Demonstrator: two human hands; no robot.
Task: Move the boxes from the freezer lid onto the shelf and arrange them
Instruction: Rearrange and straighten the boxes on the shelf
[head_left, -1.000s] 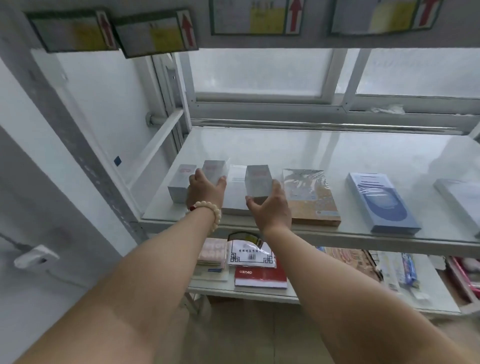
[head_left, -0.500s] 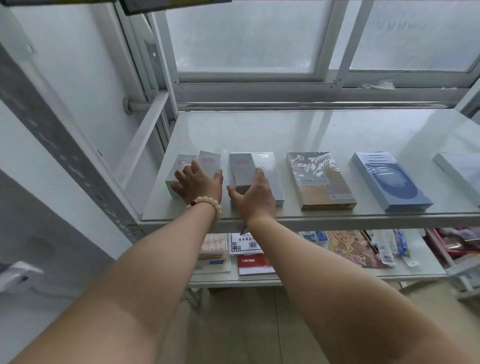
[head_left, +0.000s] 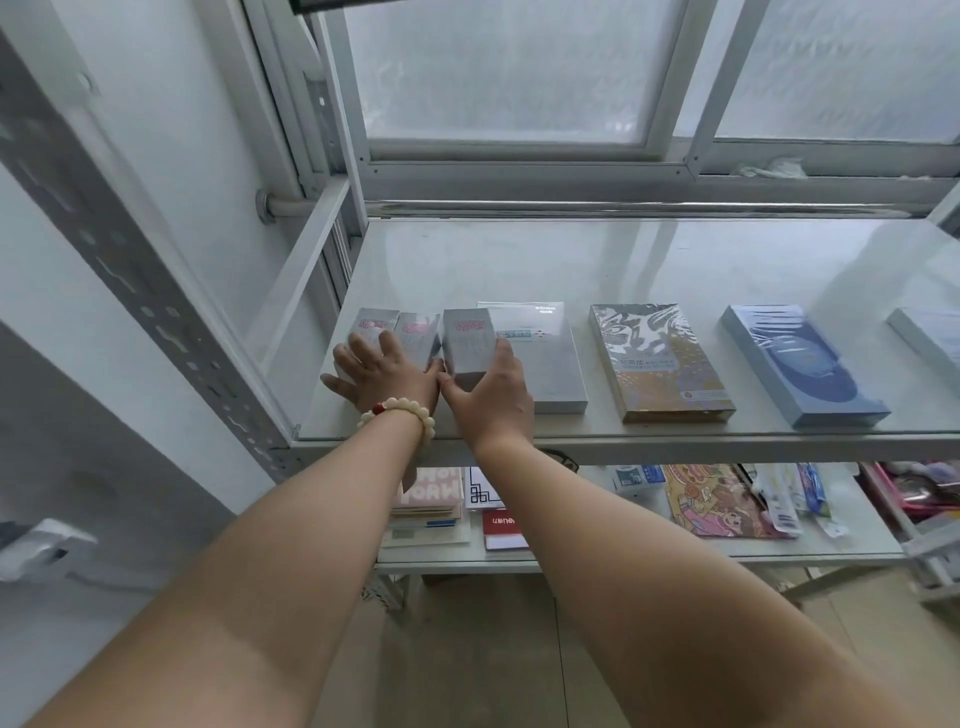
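Together, the spread left hand (head_left: 382, 376) presses two small boxes (head_left: 395, 335) while the right hand (head_left: 491, 397) grips a third box (head_left: 467, 340).

- Three small grey boxes stand side by side at the left front of the glass shelf (head_left: 675, 260)
- The left hand (head_left: 387, 376) lies spread over the two left boxes (head_left: 395, 332)
- The right hand (head_left: 493, 400) grips the third box (head_left: 469, 340), which touches a flat grey box (head_left: 545, 358)

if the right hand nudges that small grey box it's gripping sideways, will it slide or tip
The small grey box would probably slide: the glass shelf looks smooth and the box looks film-wrapped. Likely stiff and light, since the right hand grips it alone. Lying flat, it seems unlikely to tip.
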